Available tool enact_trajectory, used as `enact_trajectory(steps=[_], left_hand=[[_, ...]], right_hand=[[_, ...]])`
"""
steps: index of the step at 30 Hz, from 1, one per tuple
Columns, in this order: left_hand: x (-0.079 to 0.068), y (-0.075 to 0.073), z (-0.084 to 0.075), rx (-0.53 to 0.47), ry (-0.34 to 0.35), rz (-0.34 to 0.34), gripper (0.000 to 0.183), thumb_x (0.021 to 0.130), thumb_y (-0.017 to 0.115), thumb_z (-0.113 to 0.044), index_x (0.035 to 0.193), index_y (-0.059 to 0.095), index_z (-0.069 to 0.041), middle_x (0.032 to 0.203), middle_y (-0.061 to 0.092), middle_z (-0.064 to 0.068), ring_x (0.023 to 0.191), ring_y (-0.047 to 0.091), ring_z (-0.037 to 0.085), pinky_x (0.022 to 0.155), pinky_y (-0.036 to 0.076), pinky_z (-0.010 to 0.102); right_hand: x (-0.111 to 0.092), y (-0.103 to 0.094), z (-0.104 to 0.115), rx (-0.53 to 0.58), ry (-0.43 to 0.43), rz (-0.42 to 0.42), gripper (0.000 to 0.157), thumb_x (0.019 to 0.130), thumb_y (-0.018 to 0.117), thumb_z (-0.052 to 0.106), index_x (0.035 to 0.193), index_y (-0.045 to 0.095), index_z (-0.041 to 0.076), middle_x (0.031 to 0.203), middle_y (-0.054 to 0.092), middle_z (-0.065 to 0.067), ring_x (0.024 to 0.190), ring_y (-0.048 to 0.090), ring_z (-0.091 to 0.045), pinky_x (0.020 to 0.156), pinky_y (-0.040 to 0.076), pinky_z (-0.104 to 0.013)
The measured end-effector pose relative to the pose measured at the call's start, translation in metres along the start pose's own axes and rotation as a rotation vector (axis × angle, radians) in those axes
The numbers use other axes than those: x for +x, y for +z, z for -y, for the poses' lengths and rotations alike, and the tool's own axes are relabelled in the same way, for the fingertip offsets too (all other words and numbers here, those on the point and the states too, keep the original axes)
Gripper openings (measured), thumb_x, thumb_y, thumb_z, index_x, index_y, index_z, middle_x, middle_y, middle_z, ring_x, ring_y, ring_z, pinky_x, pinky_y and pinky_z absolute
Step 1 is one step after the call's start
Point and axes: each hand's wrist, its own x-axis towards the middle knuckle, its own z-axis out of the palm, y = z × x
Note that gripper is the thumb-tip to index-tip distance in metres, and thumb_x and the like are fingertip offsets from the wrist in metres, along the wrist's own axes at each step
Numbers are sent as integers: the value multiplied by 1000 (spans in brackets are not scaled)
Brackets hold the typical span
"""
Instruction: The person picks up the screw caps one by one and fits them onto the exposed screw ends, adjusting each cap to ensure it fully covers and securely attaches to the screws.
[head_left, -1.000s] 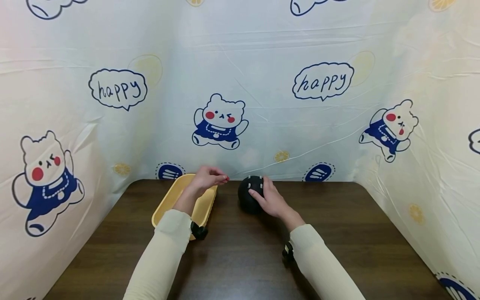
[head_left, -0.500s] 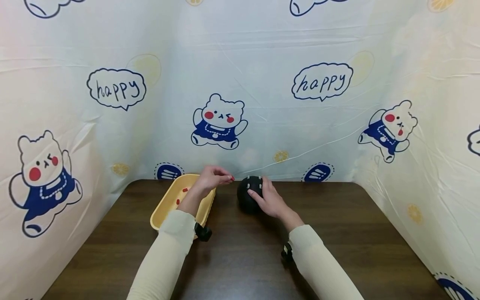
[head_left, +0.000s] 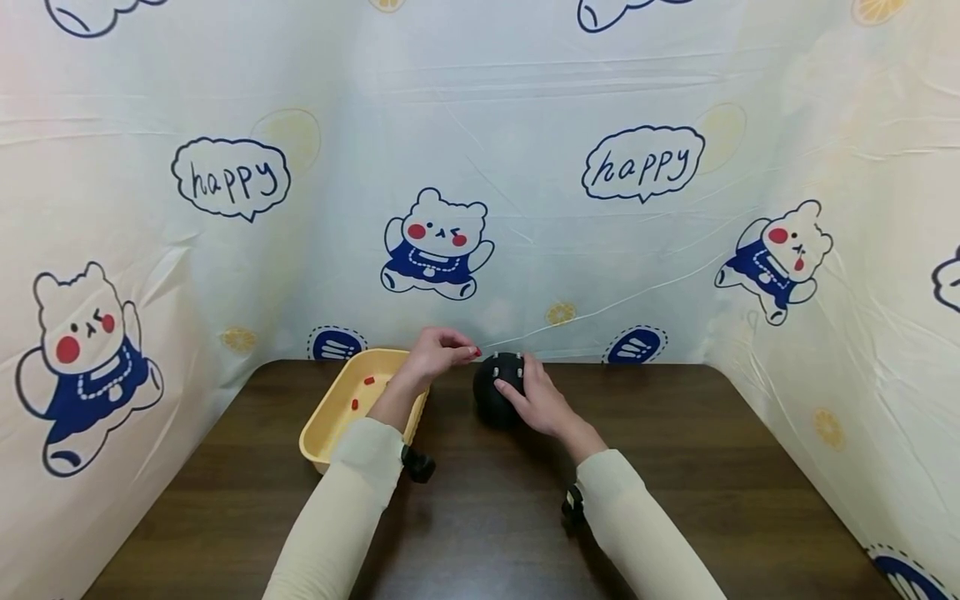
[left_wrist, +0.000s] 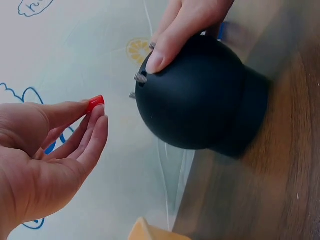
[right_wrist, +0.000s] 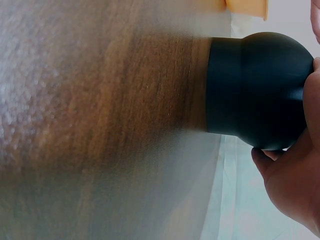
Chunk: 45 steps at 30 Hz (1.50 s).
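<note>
The left hand (head_left: 435, 357) has its grip pinched on a small red cylindrical cap (left_wrist: 96, 103), in the air near but apart from a matte black ball-shaped piece (left_wrist: 195, 100) with threaded metal studs (left_wrist: 141, 78) on top. The right hand (head_left: 543, 402) grips this piece, which stands on the dark brown wooden surface (head_left: 480, 525). Small red pieces (head_left: 355, 404) lie in a yellow plastic tray (head_left: 333, 425).

Head view forward and down toward the table's (head_left: 480, 533) far edge, close sideways wrist views sharing the black dome (left_wrist: 195, 100)
</note>
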Motion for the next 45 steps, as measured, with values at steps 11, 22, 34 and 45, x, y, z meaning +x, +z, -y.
enact_trajectory(steps=[11,22,34,45], left_hand=[[7,29,-7,56,126,-78,11,93,75,-9,101,79,-4,97,75,10,91,64,24,86,57,35],[15,44,-11,92,150,-115,7,92,78,-12,95,80,-7,93,76,7,92,65,23,88,55,37],[18,57,-16,186,219,-170,6,90,79,-10,92,81,-5,89,78,8,90,69,24,89,55,40],[27,66,-8,253,271,-201,5,91,78,-10,92,82,-7,88,77,5,88,68,22,88,56,39]], right_hand=[[0,0,0,0,4,-6,84,104,50,55,158,19,-1,155,34,-23,137,44,-35,114,38,-54],[1,0,1,4,-18,-9,82,104,50,54,157,19,0,152,36,-22,133,46,-34,112,41,-52],[1,1,-2,2,-39,-21,81,104,50,53,157,21,-1,151,37,-22,132,46,-35,110,42,-52],[0,0,-2,5,-63,-25,77,105,51,50,156,23,0,150,38,-22,130,48,-35,107,44,-51]])
